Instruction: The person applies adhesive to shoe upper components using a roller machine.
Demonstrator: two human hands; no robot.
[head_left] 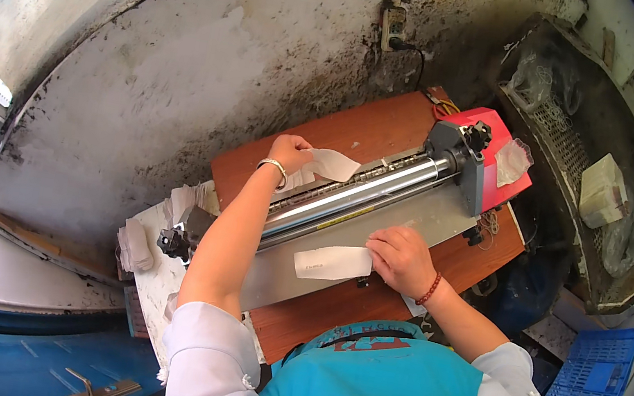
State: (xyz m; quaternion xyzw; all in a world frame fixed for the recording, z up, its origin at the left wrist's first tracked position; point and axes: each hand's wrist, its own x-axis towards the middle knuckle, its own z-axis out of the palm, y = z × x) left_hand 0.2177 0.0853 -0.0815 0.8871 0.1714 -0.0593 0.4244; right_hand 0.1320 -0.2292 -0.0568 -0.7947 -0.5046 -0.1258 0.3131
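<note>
A roller machine with a shiny metal roller (367, 194) and a red end housing (498, 156) lies across the table in front of me. Beyond the roller, my left hand (289, 154) pinches the end of a curved off-white strip (332, 165); whether the strip is paper, cloth or leather I cannot tell. On the near side, above the metal feed plate (272, 272), my right hand (404, 261) grips the right end of a second off-white strip (331, 263) with small dark print. The fingertips of both hands are closed.
Stacks of similar pale pieces (134, 245) lie at the table's left end. A scrap (513, 163) rests on the red housing. To the right are a dark trough (566, 146) with plastic bags and a blue crate (593, 383). A wall socket (394, 28) with a plugged-in cable sits behind.
</note>
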